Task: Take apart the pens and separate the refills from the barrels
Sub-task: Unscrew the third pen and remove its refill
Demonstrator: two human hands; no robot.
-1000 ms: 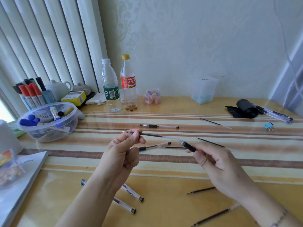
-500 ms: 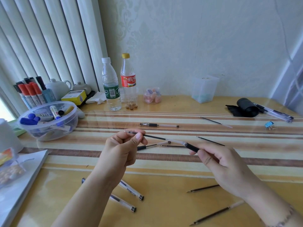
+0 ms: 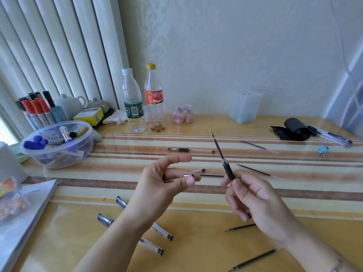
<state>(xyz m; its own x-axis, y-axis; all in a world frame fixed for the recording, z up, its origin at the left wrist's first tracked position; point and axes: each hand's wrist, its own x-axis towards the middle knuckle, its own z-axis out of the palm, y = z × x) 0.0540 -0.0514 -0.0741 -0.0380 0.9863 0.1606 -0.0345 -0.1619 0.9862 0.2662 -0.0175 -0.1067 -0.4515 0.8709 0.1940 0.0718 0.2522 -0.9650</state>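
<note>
My right hand [image 3: 253, 199] grips a pen barrel [image 3: 228, 171] by its black grip and holds it tilted up and to the left. A black refill [image 3: 217, 144] sticks out of the barrel, its tip pointing away from me. My left hand [image 3: 163, 185] is apart from that pen and pinches a small silver piece [image 3: 188, 175], seemingly the pen's metal tip. Loose refills [image 3: 253, 169] [image 3: 239, 227] [image 3: 257, 147] lie on the table. An assembled pen [image 3: 190, 150] lies further back. Two clear barrels [image 3: 151, 246] [image 3: 165, 234] lie under my left forearm.
A clear tub of markers [image 3: 59, 146] stands at the left, two bottles [image 3: 133, 103] behind. A black pouch [image 3: 294, 130] with several pens [image 3: 332, 137] lies at the back right, next to a blue binder clip [image 3: 323, 150]. A booklet [image 3: 25, 213] rests at the near left.
My left hand let go of the refill's end and drew back. My right hand swung the pen from lying level to pointing up and away.
</note>
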